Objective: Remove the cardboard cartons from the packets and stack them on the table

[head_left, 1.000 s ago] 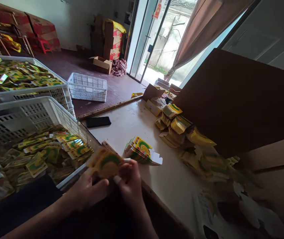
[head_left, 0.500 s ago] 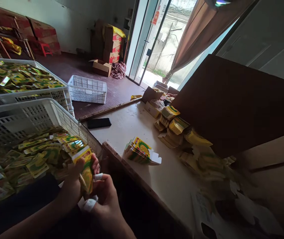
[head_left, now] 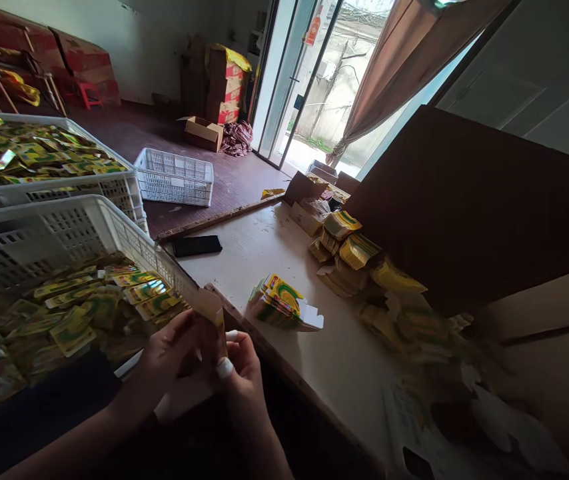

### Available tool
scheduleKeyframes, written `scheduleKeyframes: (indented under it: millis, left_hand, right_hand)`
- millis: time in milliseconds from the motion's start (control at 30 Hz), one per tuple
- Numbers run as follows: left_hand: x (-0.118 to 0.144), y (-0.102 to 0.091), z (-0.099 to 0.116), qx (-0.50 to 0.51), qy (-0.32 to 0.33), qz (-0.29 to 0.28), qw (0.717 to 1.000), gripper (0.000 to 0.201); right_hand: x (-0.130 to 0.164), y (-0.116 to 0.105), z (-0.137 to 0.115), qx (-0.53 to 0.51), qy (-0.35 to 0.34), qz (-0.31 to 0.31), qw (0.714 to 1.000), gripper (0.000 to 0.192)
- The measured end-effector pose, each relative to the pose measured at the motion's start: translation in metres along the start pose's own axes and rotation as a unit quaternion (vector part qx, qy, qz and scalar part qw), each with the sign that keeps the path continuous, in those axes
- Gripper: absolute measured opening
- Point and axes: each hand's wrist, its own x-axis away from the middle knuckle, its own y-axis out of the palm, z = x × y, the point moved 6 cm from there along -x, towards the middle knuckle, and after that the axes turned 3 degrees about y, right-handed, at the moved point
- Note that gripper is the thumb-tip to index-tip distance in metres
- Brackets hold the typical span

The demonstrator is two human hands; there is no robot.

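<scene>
While the white crate (head_left: pixel 89 220) is sitting just left, the left hand (head_left: pixel 167 357) and right hand (head_left: pixel 239 363) are together pinching a small carton (head_left: pixel 213 320).

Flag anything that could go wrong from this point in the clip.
1. Both hands, left hand and right hand, pinch one small carton over the table edge; a slip could drop it into the dark gap below.
2. The stack of flat cartons lies close to that same edge and might get knocked off.
3. The phone rests near the far edge, also exposed.
</scene>
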Motion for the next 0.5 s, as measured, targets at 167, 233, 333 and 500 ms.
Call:
scheduleKeyframes:
  millis: [167, 233, 333, 500]
  left_hand:
    - [0.001, -0.003, 0.016, -0.050, 0.019, 0.040, 0.998, 0.042]
    - [-0.001, -0.004, 0.015, -0.047, 0.025, 0.044, 0.998, 0.041]
    - [-0.004, -0.003, 0.005, -0.022, 0.009, 0.031, 0.999, 0.046]
    - [-0.006, 0.003, -0.014, 0.004, -0.046, -0.021, 0.999, 0.054]
  right_hand:
    - [-0.001, -0.006, 0.004, 0.017, -0.007, 0.045, 0.999, 0.043]
    - [0.001, -0.008, 0.007, 0.020, -0.014, 0.079, 0.997, 0.039]
    - [0.003, -0.009, 0.007, 0.009, -0.019, 0.095, 0.995, 0.037]
    - [0.005, -0.009, 0.003, 0.009, -0.028, 0.098, 0.995, 0.040]
